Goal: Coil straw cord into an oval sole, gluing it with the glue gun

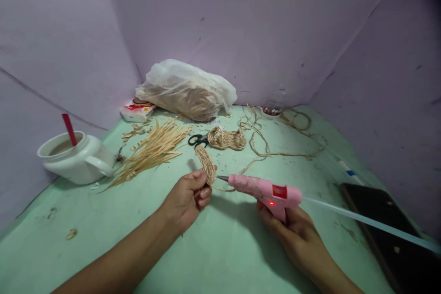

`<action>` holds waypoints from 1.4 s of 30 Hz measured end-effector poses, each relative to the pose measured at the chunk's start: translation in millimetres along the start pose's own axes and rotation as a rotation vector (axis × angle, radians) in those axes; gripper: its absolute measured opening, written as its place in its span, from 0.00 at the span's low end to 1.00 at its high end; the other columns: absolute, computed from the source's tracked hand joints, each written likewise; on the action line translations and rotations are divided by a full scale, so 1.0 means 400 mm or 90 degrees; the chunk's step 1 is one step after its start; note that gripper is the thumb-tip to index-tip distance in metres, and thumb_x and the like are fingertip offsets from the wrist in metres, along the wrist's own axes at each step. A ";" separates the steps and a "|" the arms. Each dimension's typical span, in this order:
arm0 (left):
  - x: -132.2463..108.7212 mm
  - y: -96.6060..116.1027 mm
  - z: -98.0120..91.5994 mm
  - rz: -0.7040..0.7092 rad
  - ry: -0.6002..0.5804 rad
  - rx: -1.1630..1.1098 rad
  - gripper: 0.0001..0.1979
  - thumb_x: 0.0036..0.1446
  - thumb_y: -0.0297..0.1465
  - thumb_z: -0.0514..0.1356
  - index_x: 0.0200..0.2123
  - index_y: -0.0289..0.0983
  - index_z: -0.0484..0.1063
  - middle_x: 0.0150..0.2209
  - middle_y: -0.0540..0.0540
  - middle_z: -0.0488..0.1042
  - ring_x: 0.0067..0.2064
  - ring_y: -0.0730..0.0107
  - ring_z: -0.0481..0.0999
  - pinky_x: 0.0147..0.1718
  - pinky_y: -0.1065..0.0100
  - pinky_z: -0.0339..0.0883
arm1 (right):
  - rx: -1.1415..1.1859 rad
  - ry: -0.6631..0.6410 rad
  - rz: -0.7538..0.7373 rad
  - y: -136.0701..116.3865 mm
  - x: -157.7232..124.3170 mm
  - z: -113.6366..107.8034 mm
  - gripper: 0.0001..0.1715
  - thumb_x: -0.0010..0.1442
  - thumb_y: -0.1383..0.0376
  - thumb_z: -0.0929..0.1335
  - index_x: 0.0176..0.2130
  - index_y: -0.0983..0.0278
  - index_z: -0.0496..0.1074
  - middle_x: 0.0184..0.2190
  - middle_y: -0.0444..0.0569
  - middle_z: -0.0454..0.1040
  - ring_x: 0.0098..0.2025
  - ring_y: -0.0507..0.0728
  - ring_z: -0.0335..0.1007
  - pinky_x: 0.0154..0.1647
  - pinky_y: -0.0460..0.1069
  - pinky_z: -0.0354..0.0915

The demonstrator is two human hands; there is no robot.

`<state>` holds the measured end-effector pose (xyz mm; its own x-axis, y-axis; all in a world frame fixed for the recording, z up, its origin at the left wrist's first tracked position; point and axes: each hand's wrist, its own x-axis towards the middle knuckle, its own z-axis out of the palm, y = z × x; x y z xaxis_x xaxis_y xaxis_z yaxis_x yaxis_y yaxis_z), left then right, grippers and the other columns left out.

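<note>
My left hand [191, 197] pinches a curved strip of coiled twine [206, 165], held up over the table. In my right hand [296, 229] is a pink glue gun [265, 189], its red light lit and a long clear glue stick [361, 218] reaching out behind. The dark nozzle points left, at the edge of the twine strip; whether it touches cannot be made out. A loose strand of twine [267, 154] runs from the strip to the back right. Behind the strip lie a coiled twine piece [227, 139] and black-handled scissors [198, 140].
On the left stand a white cup [98, 158] with a red handle in it and a bundle of dried strips [155, 147]. A plastic bag [189, 89] and a small box [138, 111] sit at the back. A dark flat object [382, 220] lies at right.
</note>
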<state>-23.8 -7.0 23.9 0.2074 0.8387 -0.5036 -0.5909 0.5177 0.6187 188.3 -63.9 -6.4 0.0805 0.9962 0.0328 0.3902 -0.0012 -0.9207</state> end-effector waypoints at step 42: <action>0.001 0.009 -0.003 0.011 -0.047 0.082 0.13 0.39 0.25 0.68 0.30 0.31 0.71 0.20 0.54 0.65 0.15 0.87 0.55 0.13 0.80 0.45 | 0.061 -0.062 0.003 0.023 0.005 -0.024 0.29 0.55 0.44 0.63 0.29 0.65 0.75 0.17 0.42 0.58 0.20 0.51 0.52 0.18 0.45 0.51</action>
<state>-26.7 -5.2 25.2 0.2576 0.8556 -0.4491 -0.4908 0.5162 0.7019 200.9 -62.8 -11.0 -0.0094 0.9999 -0.0046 0.2995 -0.0016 -0.9541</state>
